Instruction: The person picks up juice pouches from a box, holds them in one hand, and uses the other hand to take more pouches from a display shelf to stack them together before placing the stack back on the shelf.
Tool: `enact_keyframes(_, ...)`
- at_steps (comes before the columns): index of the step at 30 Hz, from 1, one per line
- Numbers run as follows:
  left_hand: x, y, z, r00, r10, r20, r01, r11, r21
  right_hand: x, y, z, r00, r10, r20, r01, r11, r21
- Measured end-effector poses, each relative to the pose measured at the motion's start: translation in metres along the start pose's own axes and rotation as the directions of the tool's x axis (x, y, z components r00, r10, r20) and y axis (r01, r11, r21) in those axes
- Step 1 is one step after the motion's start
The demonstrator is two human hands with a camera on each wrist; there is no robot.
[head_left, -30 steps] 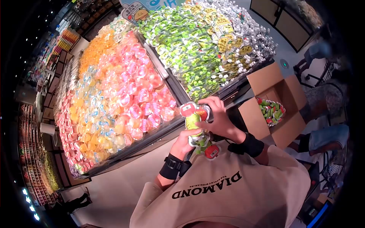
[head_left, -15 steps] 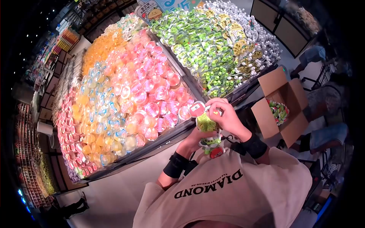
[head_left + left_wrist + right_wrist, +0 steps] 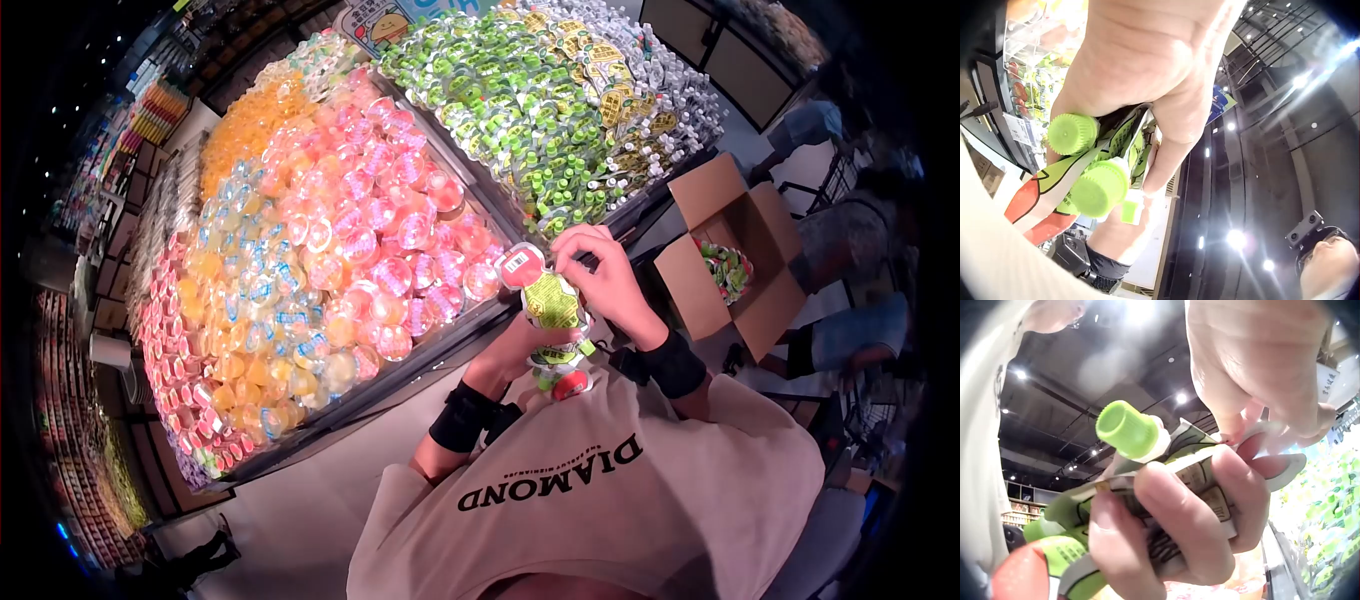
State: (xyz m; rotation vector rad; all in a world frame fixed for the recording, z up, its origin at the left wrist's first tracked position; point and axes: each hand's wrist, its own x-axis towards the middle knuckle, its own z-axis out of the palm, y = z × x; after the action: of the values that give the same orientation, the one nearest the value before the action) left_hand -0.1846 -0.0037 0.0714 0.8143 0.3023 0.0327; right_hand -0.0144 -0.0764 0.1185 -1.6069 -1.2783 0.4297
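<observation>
The left hand [image 3: 1138,69] is gripping soft, likely slippery pouches [image 3: 548,300], best held mid-body, while the right hand [image 3: 603,280] is pinching their edge.

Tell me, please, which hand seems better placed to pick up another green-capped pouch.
Probably the right hand: it only seems to pinch the edge of the held pouches and is nearer the green-capped pile. The left hand is wrapped round those pouches.
</observation>
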Motion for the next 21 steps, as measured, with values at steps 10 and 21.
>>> enact_keyframes(10,0.008,0.006,0.015,0.997,-0.063,0.047,0.060,0.996,0.073,0.005,-0.021,-0.022,0.950,0.008,0.311,0.065,0.973,-0.223)
enact_keyframes(21,0.007,0.000,0.009,0.996,-0.056,0.075,0.055,0.998,0.019,0.006,0.011,-0.023,0.908,0.228,0.350,-0.372,0.823,0.429)
